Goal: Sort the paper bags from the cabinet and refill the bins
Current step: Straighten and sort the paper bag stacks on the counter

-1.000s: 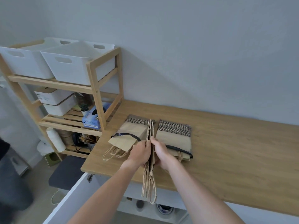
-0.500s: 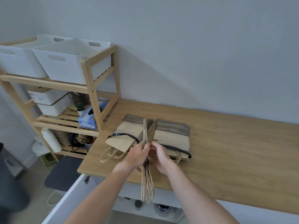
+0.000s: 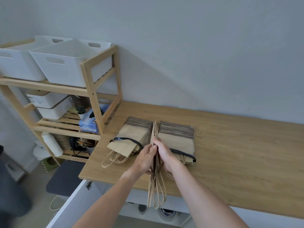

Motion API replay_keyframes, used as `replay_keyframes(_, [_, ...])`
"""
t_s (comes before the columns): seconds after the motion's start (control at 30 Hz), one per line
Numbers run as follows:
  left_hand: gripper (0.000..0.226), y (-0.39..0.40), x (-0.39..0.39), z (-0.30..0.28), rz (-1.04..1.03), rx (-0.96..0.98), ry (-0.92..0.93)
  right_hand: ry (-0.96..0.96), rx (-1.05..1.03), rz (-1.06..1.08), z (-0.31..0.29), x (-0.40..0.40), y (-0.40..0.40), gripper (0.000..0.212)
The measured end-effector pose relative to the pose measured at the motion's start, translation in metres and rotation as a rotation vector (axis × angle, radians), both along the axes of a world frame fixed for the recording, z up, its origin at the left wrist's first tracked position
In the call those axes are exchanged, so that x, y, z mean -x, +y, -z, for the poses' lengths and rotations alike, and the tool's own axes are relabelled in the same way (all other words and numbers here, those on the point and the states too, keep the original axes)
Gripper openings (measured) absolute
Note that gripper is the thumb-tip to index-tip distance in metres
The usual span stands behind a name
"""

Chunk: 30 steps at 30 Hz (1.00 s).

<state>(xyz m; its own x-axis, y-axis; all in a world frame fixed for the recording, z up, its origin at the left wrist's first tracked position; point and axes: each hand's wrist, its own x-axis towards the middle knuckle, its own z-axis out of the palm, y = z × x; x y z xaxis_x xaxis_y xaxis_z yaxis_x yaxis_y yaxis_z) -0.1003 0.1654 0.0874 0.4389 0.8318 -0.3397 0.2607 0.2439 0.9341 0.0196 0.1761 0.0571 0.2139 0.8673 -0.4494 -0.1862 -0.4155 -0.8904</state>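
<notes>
Two flat bundles of brown paper bags lie side by side on the wooden countertop (image 3: 238, 153), each tied with a black band: the left bundle (image 3: 131, 139) and the right bundle (image 3: 178, 137). Between them a thin sheaf of paper bags (image 3: 155, 163) stands on edge, its twisted handles hanging over the counter's front edge. My left hand (image 3: 145, 159) presses the sheaf's left face and my right hand (image 3: 165, 153) its right face, fingers pinched on it. Two white bins, the left one (image 3: 14, 66) and the right one (image 3: 65, 63), sit on the top shelf at the left.
A wooden shelf rack (image 3: 92, 99) stands at the counter's left end, holding lidded white boxes (image 3: 49, 104), a blue glove box (image 3: 90, 120), a white bottle and cables. An open white cabinet door (image 3: 70, 204) juts out below the counter. A dark mat (image 3: 64, 176) lies on the floor.
The view has shifted slightly; both hands stay clamped on the upright sheaf between the bundles, and their fingers have shuffled along its top edge.
</notes>
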Motion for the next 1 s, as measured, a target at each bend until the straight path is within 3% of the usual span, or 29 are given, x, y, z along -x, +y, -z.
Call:
replay_keyframes(0.1, [0.032,0.006,0.003,-0.002,-0.181,-0.163,0.073,0.003,-0.004,0.009,-0.002,-0.003,-0.001,0.038])
replay_keyframes(0.17, [0.037,0.01,0.01,-0.004,-0.219,-0.275,0.098,-0.002,-0.008,0.033,-0.003,-0.008,-0.001,0.047])
replay_keyframes(0.27, [0.055,0.016,0.018,-0.003,-0.091,-0.427,0.168,0.007,0.053,0.027,0.002,-0.006,0.001,0.064])
replay_keyframes(0.37, [0.058,0.014,0.012,0.001,-0.01,-0.392,0.184,0.041,0.071,0.013,-0.001,0.005,0.002,0.083])
replay_keyframes(0.5, [0.063,0.011,0.009,0.008,-0.026,-0.408,0.122,0.07,0.047,0.019,-0.004,0.011,0.002,0.066])
replay_keyframes(0.63, [0.046,0.008,0.007,0.005,-0.024,-0.41,0.132,0.071,0.056,0.027,0.015,0.003,0.007,0.095])
replay_keyframes(0.87, [0.047,0.01,0.01,0.003,-0.044,-0.434,0.198,0.1,0.062,0.067,0.01,0.002,0.002,0.102])
replay_keyframes(1.0, [0.043,0.008,0.006,0.008,-0.075,-0.407,0.172,0.123,0.112,0.098,-0.005,0.007,-0.003,0.092])
